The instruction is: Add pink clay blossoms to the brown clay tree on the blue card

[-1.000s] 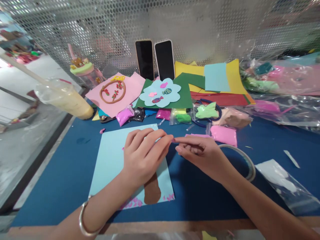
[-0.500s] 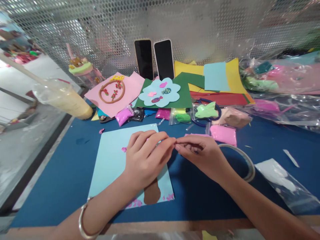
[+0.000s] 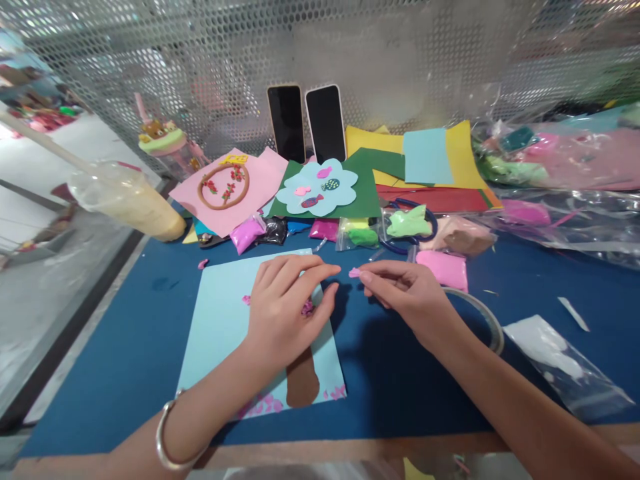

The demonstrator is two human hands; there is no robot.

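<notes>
A light blue sheet of paper point(image 3: 220, 320) lies on the table, bearing a brown trunk shape point(image 3: 303, 380) and bits of pink clay point(image 3: 267, 404) along its lower edge. More pink clay shows near the upper trunk, partly covered by my left hand point(image 3: 285, 303). That hand hovers over the sheet, thumb and forefinger apart, holding nothing. To its right, my right hand point(image 3: 400, 287) pinches a small piece of pink clay point(image 3: 355, 273) between thumb and forefinger, just off the sheet's right edge.
Behind are bagged clay packs such as a pink one point(image 3: 443, 268), a pink card point(image 3: 225, 213), a flower-shaped card point(image 3: 320, 190) and two phones point(image 3: 325, 123). A tape roll point(image 3: 493, 327) and a white clay bag point(image 3: 555, 357) lie right; a drink cup point(image 3: 130, 200) tilts at left.
My hands have drawn apart. The left thumb and forefinger have opened and moved left, while the pink clay piece now shows in my right fingertips.
</notes>
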